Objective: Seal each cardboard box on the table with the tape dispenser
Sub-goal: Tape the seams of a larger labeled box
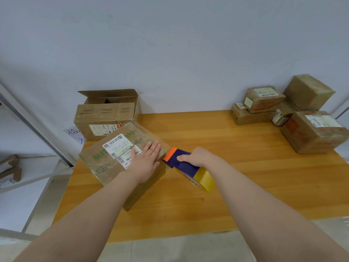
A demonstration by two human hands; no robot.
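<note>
Open carton [105, 118] behind box [102, 167]; tape dispenser [187, 167] beside; parcels [311, 133] right.

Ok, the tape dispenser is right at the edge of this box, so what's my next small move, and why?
Probably bring the orange tip of the tape dispenser onto the top of the box at its right edge, ready to pull across. Your left hand lies flat on the top, steadying it, and your right hand grips the dispenser just beside that edge.

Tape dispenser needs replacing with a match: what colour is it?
The tape dispenser is dark blue with an orange front end; head view shows it.
</note>
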